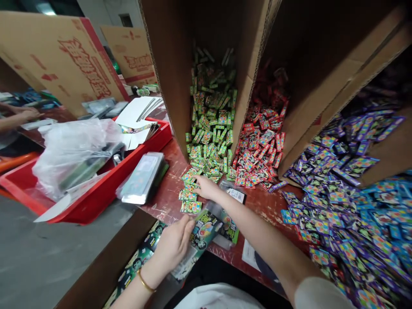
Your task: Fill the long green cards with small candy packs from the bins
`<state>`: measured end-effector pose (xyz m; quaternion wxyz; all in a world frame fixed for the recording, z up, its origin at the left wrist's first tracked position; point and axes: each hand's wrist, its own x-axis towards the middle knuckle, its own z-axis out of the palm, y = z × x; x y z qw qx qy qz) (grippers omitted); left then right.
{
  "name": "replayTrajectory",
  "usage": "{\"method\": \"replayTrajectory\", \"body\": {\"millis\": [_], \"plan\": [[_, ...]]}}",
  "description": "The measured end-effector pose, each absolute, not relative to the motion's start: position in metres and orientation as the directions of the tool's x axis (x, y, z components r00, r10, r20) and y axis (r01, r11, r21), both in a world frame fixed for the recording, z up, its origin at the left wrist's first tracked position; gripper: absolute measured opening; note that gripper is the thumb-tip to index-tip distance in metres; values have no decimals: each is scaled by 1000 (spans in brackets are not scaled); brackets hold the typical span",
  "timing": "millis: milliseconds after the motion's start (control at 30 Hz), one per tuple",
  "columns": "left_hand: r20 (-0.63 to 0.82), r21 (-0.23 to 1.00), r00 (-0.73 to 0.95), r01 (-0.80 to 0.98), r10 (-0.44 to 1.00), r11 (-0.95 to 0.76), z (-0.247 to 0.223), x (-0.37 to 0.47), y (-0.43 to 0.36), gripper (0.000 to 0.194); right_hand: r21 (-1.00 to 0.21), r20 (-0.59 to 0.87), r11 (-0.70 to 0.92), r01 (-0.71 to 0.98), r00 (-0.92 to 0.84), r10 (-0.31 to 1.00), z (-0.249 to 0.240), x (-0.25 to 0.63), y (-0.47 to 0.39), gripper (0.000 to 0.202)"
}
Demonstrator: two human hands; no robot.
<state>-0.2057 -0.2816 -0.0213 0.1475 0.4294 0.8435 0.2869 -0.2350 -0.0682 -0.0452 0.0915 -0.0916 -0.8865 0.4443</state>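
My left hand (175,240), with a gold bangle at the wrist, is closed on the edge of a clear plastic bag (201,234) printed in dark green. At the front of a heap of small green packets (210,133), my right hand (206,187) pinches a green packet (190,175); its fingertips are partly hidden among them. Two more green packets (191,207) lie just below it in a short column. Under my right forearm another dark printed bag (229,229) rests on the red table (257,210).
Cardboard bays hold red packets (257,161) and purple packets (334,206), with blue packets (386,206) at far right. Left stands a red tray (83,210) with plastic and cards; a stack of clear sleeves (143,178) lies beside it. Below is an open carton (106,257). Another person's hands (27,113) show far left.
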Motion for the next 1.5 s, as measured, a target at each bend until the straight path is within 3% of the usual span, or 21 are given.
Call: {"method": "replayTrajectory", "body": {"millis": [100,167,267,333,467,533,700,900,1067,1233,1400,1500], "plan": [[-52,743,-648,483,760,463,-27,-211,-282,30,-824,56,562,74,-976,210,-58,-235,-61,59],[-94,845,-637,355,765,399,-31,-215,-277,31,-887,83,461,31,-971,225,-47,-206,-42,68],[-137,950,-567,157,812,270,-35,-217,-261,33,-978,205,117,-174,-911,357,-15,-142,-15,71],[-153,973,-517,71,842,220,-34,-213,-243,34,-970,232,42,-240,-862,451,3,-101,-11,65],[-195,979,-401,-29,895,200,-27,-194,-203,36,-952,304,222,-209,-709,636,11,-46,-23,43],[-202,979,-352,-46,914,199,-24,-181,-187,36,-934,319,340,-111,-687,653,9,-29,-23,34],[-160,979,-336,69,928,193,-18,-157,-162,36,-934,116,351,67,-872,475,17,4,-1,22],[-107,961,-301,215,948,177,-18,-145,-151,33,-889,50,438,134,-923,383,29,20,23,16],[-125,954,-247,237,961,185,-21,-140,-146,33,-852,5,496,169,-944,330,23,18,23,15],[-155,980,-336,63,929,186,-25,-139,-144,34,-886,172,446,124,-806,566,-1,9,6,15],[-189,982,-408,-80,893,171,-36,-145,-148,38,-800,300,599,47,-832,466,-22,-14,7,19],[-251,964,-421,-190,872,186,-43,-150,-153,41,-697,354,701,154,-776,522,-30,-48,47,14]]}}
